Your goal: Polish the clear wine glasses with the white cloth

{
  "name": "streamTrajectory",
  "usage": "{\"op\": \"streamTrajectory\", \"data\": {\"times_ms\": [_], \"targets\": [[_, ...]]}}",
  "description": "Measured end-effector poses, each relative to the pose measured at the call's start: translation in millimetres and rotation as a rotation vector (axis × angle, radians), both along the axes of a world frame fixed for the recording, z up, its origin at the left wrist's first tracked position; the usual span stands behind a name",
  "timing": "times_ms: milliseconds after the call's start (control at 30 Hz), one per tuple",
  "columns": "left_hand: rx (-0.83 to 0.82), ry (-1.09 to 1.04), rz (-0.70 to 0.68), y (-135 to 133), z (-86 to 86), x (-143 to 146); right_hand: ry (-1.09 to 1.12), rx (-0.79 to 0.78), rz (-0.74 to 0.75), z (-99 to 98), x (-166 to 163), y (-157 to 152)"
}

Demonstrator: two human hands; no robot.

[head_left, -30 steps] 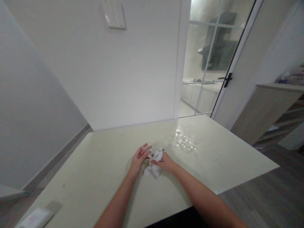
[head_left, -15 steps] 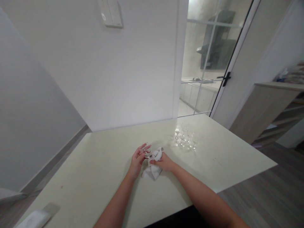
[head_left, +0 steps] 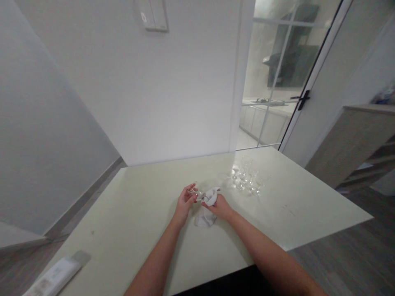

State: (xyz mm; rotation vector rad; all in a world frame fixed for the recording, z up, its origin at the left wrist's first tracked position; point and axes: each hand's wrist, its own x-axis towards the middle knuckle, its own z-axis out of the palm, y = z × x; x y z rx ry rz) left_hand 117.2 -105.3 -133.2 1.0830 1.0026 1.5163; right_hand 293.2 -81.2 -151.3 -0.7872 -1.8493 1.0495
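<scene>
Over the middle of the pale table [head_left: 135, 213], my left hand [head_left: 185, 202] has its fingers curled round a small clear stemmed glass [head_left: 195, 194]. The glass is tilted on its side, its base end toward my right hand [head_left: 221, 206]. My right hand is closed on a white cloth [head_left: 211, 197], bunched against that end of the glass. A loose part of the cloth hangs down below the fingers. Beyond my right hand, several clear glasses [head_left: 245, 179] stand close together on the table.
At the table's near left lies a white packet or box [head_left: 57, 274]. A white wall [head_left: 185, 102] rises behind the table. To its right is a glass-paned door with a black handle [head_left: 304, 100], then a wooden shelf unit [head_left: 345, 135].
The head view has swung slightly left, so the scene sits further right. My left fingers have closed more round the glass, and the cloth has shifted in my right hand.
</scene>
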Motion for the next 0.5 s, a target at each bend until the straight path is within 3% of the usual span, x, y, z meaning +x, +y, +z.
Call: {"op": "streamTrajectory", "data": {"times_ms": [67,167,300,400,500], "targets": [[-0.016,-0.015,0.013,0.2,-1.4,0.2,0.003,-0.028,0.032,-1.4,-1.4,-0.7],[-0.05,-0.156,-0.042,-1.7,1.0,0.5,0.204,-0.282,0.073,-0.7,-5.2,-2.0],[-0.091,-0.365,-0.062,-2.3,6.9,-3.5,0.542,-0.615,-0.085,5.2,-6.7,2.7],[-0.112,-0.486,0.029,0.5,9.1,-10.8,0.738,-0.666,-0.229,10.3,-0.7,11.4],[-0.096,-0.543,0.112,3.7,9.1,-16.5,0.792,-0.683,-0.251,12.5,6.2,17.8]]}}
